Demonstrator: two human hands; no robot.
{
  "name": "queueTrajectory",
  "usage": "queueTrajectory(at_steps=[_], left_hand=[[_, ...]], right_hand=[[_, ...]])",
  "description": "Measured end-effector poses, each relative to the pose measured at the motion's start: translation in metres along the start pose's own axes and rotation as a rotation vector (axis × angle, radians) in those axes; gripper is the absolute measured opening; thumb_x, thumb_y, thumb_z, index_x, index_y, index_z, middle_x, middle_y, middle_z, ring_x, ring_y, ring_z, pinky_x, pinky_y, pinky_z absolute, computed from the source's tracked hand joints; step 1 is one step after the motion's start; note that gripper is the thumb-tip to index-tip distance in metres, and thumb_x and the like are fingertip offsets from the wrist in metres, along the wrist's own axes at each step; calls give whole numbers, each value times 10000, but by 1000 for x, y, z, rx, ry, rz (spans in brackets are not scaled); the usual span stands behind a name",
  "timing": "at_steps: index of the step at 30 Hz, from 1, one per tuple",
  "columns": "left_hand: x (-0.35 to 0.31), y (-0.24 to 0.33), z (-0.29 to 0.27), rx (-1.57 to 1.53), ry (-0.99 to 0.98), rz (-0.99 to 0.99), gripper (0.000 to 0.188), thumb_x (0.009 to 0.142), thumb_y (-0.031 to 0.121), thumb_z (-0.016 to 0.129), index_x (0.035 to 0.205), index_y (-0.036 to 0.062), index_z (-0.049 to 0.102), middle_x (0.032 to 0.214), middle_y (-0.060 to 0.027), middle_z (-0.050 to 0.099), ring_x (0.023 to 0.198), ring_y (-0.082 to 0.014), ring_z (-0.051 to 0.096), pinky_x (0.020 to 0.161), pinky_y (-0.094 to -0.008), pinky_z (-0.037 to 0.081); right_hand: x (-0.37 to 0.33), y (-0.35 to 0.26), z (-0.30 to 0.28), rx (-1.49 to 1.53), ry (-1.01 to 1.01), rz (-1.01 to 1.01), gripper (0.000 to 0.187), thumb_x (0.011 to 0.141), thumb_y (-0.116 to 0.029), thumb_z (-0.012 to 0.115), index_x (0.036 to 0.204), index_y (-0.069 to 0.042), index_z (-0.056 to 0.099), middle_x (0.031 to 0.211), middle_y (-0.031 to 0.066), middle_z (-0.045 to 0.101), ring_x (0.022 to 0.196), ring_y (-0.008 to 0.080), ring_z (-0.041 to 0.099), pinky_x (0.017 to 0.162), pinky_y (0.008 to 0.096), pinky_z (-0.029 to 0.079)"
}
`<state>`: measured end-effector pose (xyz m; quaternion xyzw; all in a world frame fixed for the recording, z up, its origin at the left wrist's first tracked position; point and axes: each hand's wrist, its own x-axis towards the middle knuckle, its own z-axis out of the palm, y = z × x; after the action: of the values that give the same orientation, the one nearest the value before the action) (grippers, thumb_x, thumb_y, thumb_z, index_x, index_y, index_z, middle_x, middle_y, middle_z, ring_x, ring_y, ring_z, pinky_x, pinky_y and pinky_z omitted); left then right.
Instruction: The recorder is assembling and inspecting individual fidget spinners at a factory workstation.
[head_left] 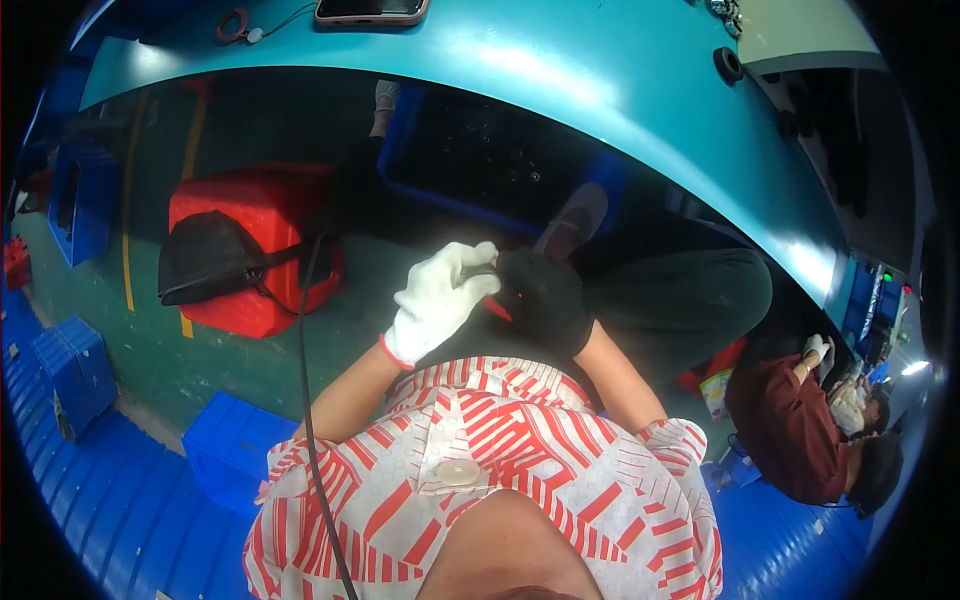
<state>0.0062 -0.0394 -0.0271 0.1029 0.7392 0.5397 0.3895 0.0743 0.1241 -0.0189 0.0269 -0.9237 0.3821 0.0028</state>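
In front of my lap my two gloved hands meet. My left hand [440, 300], in a white knit glove with a red cuff, has its thumb and fingers bent into a pinch. My right hand [548, 303] wears a black glove, its fingers curled against the left fingertips. Between them shows a small red piece [497, 309], too little of it visible to name. Whatever else the fingers hold is hidden by the dark gloves and the dark clothing behind.
A teal table [480, 50] curves across the far side, with a phone [370, 10], a tape roll [232, 25] and a black ring [728, 65]. Beneath it sits a blue bin [400, 185]. Left are a red crate [250, 300] with a black bag [208, 258] and a hanging cable [306, 400]. Another person [790, 430] sits right.
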Motion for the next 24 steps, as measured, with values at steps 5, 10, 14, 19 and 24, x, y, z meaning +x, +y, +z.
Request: queueTrajectory(at_steps=[5,10,14,19,24], left_hand=[[10,-11,6,-317,-34,-29,368,829,35,623,1167,-77,533,1070,-144,636,873,-172,646,755,-266,535],[11,-10,1,-596,-117,-62,404,855,11,564,1235,-93,474,1127,-170,595,933,-194,638,815,-286,533],[14,-14,-5,-544,-79,-71,415,860,12,557,1250,-95,460,1135,-171,586,963,-199,627,832,-296,528],[13,-12,2,-461,-89,-40,424,849,11,587,1247,-80,473,1098,-158,600,942,-176,617,807,-276,521],[10,-17,2,-115,16,13,457,799,6,655,1219,-75,495,1000,-128,626,830,-145,625,750,-245,520]], right_hand=[[-4,1,2,21,1,66,295,765,-107,698,1030,-15,604,936,162,647,773,295,652,689,324,521],[-5,12,21,501,149,253,361,776,-125,698,1095,-6,576,1014,179,639,857,291,651,733,318,514],[-4,7,13,357,32,229,383,776,-126,695,1117,-8,565,1024,178,635,876,304,644,743,331,512],[-6,9,18,265,88,212,412,755,-122,702,1131,-27,564,1005,166,640,859,311,644,718,345,518],[-3,5,16,107,64,65,318,756,-117,699,1046,-33,600,960,163,651,821,297,653,700,350,523]])
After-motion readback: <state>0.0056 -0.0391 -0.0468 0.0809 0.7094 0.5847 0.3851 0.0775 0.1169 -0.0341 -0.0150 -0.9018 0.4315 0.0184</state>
